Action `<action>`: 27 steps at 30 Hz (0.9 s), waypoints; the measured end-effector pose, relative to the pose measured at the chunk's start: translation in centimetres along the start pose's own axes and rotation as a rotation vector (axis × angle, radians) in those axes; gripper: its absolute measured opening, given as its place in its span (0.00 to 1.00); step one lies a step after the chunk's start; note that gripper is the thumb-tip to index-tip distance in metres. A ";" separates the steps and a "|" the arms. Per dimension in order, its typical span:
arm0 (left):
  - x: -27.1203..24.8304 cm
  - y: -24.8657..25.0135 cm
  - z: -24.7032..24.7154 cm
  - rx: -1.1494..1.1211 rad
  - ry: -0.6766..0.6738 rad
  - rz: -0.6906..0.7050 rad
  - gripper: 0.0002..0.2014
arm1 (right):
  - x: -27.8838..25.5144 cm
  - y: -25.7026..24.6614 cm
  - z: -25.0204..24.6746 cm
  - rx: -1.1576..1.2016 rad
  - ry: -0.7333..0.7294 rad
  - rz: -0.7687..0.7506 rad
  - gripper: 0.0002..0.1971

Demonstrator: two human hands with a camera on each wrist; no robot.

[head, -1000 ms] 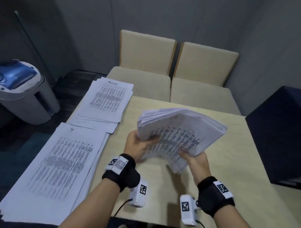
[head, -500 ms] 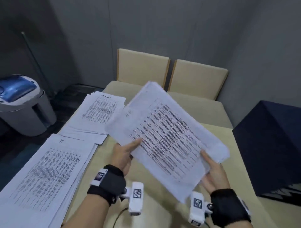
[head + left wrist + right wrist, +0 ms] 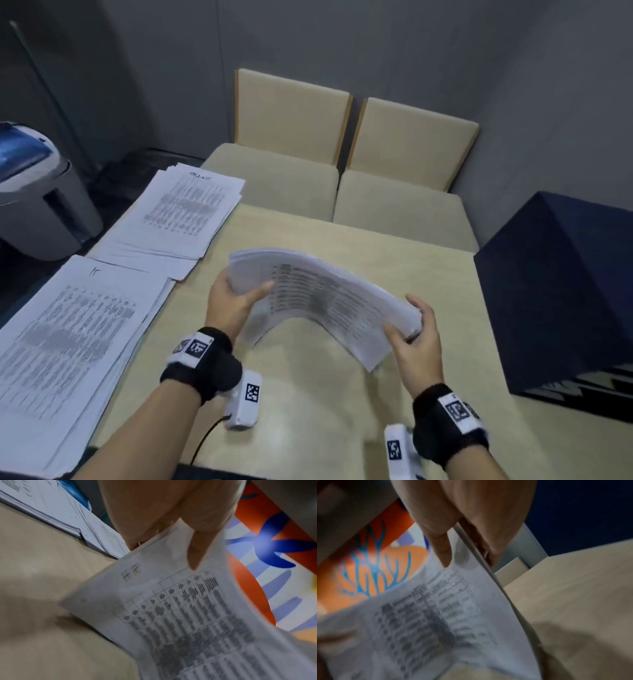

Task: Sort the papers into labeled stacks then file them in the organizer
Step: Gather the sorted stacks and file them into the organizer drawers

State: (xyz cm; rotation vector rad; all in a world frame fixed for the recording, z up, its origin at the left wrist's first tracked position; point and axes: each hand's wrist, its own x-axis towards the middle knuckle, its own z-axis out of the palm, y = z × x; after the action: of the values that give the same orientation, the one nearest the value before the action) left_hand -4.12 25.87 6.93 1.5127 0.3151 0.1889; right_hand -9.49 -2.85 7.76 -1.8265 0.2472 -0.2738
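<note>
A thick sheaf of printed papers [image 3: 318, 298] arches above the beige table [image 3: 308, 411], held at both ends. My left hand [image 3: 236, 298] grips its left end, thumb on top; the top sheet [image 3: 171, 608] carries a handwritten "HR" there, under my left hand [image 3: 171, 520]. My right hand [image 3: 416, 329] pinches the right end, and the right wrist view shows my right hand [image 3: 462, 534] with thumb above and fingers below the sheaf's edge [image 3: 453, 615]. Two sorted stacks lie along the table's left side: a near stack [image 3: 68, 342] and a far stack [image 3: 178, 212] with handwritten headings.
A dark blue box-like object [image 3: 561, 291] stands at the table's right edge. Two beige chairs [image 3: 342, 154] sit beyond the far edge. A white and blue bin [image 3: 37, 192] stands on the floor at left. Bare tabletop lies under the sheaf.
The sheaf, tilted up facing me half a second ago, has come down and now bows in an arch between both hands. The head view has dropped lower again.
</note>
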 end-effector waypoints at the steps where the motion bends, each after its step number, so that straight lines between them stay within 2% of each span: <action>1: -0.1 0.3 0.3 -0.012 0.008 0.017 0.23 | 0.1 0.1 -0.3 -0.050 -0.013 -0.054 0.32; 3: 0.2 1.2 0.9 -0.034 0.043 0.020 0.30 | 0.4 -0.1 -0.9 -0.164 -0.047 -0.193 0.36; 5: 1.2 2.0 1.4 -0.088 0.121 -0.045 0.34 | 1.0 -0.4 -1.5 -0.303 -0.088 -0.354 0.34; 8: 2.9 2.1 1.8 -0.062 0.213 -0.093 0.30 | 2.2 -0.3 -1.9 -0.360 -0.137 -0.485 0.30; 11: 3.8 1.4 2.1 0.027 0.258 -0.072 0.22 | 3.4 -0.3 -2.5 -0.328 -0.174 -0.500 0.30; 13: 3.9 1.4 2.1 0.019 0.278 -0.076 0.16 | 4.0 -0.4 -3.1 -0.234 -0.212 -0.377 0.33; 14: 4.0 1.3 1.9 -0.004 0.272 -0.072 0.16 | 4.3 -0.1 -3.4 -0.142 -0.226 -0.267 0.38; 16: 3.8 1.0 1.2 -0.075 0.204 -0.082 0.24 | 5.1 1.0 -3.7 0.075 -0.283 -0.022 0.48; 17: 3.6 0.8 0.9 -0.103 0.151 -0.102 0.31 | 5.4 1.6 -3.5 0.134 -0.336 0.062 0.49; 18: 3.2 0.6 0.9 -0.114 0.102 -0.128 0.38 | 5.7 2.1 -3.0 0.147 -0.378 0.116 0.46; 20: 2.3 0.4 1.4 -0.075 0.028 -0.146 0.48 | 5.8 2.7 -1.5 0.163 -0.372 0.168 0.28; 22: 1.8 0.6 2.1 -0.033 -0.016 -0.083 0.41 | 5.8 2.1 0.4 0.224 -0.242 0.212 0.13; 23: 1.8 0.7 2.3 -0.028 -0.024 -0.051 0.36 | 6.0 1.5 1.3 0.259 -0.187 0.227 0.09; 25: 2.4 1.4 2.6 -0.017 -0.027 0.028 0.30 | 6.7 -0.3 2.6 0.301 -0.148 0.170 0.06; 27: 3.4 1.9 2.6 -0.050 -0.032 0.114 0.28 | 7.3 -1.7 3.2 0.312 -0.127 0.097 0.04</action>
State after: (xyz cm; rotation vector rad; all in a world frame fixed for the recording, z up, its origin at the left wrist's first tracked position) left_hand 0.05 24.60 8.56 1.4834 0.1969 0.2611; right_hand -1.55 -1.76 8.95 -1.5121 0.1916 -0.1197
